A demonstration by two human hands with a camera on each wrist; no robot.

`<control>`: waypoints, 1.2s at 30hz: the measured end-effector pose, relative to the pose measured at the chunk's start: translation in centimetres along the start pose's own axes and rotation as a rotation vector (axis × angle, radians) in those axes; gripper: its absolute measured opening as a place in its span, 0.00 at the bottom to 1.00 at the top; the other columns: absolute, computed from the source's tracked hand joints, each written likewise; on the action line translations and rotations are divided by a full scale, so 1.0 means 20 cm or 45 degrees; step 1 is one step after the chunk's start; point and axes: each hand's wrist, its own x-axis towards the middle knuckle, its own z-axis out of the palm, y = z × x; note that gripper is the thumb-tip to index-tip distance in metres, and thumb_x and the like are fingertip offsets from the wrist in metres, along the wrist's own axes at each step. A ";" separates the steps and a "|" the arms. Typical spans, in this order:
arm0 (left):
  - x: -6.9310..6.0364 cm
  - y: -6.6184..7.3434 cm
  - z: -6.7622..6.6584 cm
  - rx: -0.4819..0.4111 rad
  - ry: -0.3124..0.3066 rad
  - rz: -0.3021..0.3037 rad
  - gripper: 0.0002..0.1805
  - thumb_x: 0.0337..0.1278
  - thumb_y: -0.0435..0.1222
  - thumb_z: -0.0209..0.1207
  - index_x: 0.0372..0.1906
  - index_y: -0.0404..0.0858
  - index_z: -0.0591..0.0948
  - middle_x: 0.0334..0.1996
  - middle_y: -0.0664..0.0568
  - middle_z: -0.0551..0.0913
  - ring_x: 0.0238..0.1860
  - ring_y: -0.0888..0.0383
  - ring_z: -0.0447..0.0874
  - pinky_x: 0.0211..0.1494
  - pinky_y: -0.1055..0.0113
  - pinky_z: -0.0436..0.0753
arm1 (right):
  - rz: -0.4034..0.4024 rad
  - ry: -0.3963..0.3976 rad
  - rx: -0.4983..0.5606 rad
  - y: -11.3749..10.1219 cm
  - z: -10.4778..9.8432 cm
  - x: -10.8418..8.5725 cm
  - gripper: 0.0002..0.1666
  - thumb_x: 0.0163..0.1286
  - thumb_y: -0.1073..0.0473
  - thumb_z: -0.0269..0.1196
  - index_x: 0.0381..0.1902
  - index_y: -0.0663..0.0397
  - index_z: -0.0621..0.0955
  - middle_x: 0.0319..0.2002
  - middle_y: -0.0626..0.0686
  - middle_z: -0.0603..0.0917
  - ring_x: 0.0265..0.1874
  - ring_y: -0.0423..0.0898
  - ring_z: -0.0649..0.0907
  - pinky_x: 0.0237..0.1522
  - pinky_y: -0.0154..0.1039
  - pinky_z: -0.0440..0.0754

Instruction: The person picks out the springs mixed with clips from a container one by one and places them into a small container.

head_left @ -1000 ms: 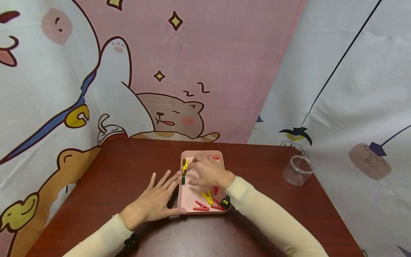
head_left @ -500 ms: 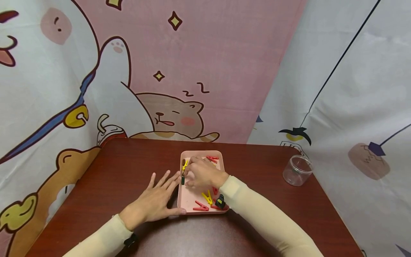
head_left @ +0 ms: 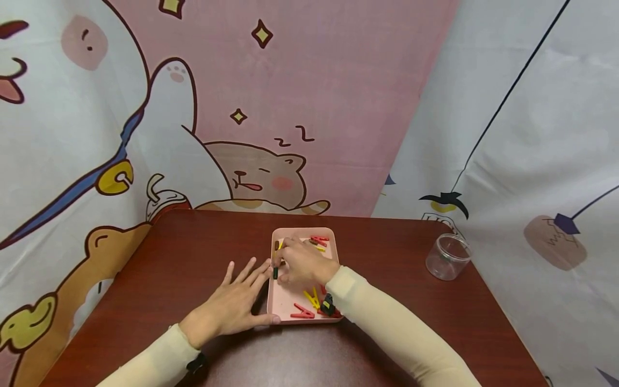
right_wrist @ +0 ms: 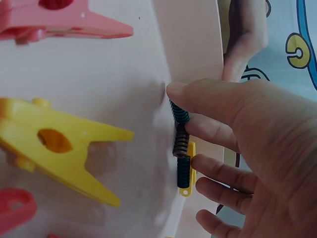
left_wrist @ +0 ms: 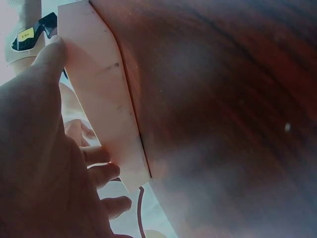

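My right hand [head_left: 306, 263] reaches into a pink tray [head_left: 285, 301], thumb and index finger apart on either side of a small dark green ribbed cylinder [right_wrist: 180, 113] by the left wall. Whether they touch it cannot be told. A brown ribbed piece [right_wrist: 181, 144] and another green ribbed piece [right_wrist: 184, 172] line up behind it, with a yellow clip [right_wrist: 192, 148] partly hidden. My left hand [head_left: 229, 303] lies with fingers spread, fingertips and thumb against the tray's left side, also seen in the left wrist view, where the tray's outer wall [left_wrist: 99, 89] shows.
A yellow clip [head_left: 312, 299] and a red clip [head_left: 303, 312] lie at the tray's near end, and more red [head_left: 320, 238] clips at its far right. A clear jar [head_left: 448, 258] stands at right on the brown table [head_left: 387, 252]. A printed curtain hangs behind.
My right hand has shifted slightly left and nearer to me inside the tray, from beside the yellow clip toward the green ribbed piece. The left hand has stayed in place.
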 end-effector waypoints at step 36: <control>0.00 0.05 0.02 0.122 0.096 0.024 0.65 0.70 0.81 0.59 0.93 0.37 0.67 0.95 0.43 0.64 0.96 0.37 0.58 0.92 0.18 0.55 | 0.019 0.104 -0.042 -0.01 -0.03 -0.02 0.19 0.71 0.40 0.83 0.53 0.40 0.96 0.62 0.45 0.86 0.69 0.48 0.82 0.76 0.57 0.82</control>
